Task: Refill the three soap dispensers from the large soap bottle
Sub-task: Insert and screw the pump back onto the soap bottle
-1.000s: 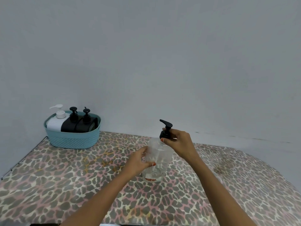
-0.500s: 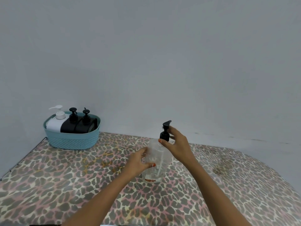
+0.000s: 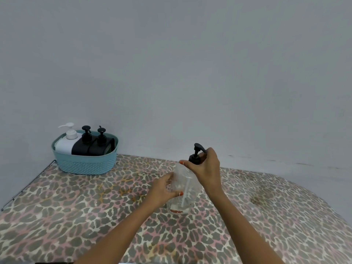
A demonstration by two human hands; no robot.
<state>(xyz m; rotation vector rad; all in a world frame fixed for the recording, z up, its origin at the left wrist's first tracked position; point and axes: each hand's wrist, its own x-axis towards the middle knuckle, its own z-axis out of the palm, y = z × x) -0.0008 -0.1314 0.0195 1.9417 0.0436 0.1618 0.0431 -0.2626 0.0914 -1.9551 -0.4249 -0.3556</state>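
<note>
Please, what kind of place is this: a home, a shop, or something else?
Probably a home, though I cannot be sure: a leopard-print tablecloth against a plain wall, a teal basket of pump bottles, and a clear soap dispenser.

A leopard-print table (image 3: 76,216) carries two things — a teal basket (image 3: 85,164) far left, a clear dispenser (image 3: 179,205) mid-table.

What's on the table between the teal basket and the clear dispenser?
Head view: nothing but bare leopard-print tablecloth lies between the teal basket and the clear dispenser.
</note>
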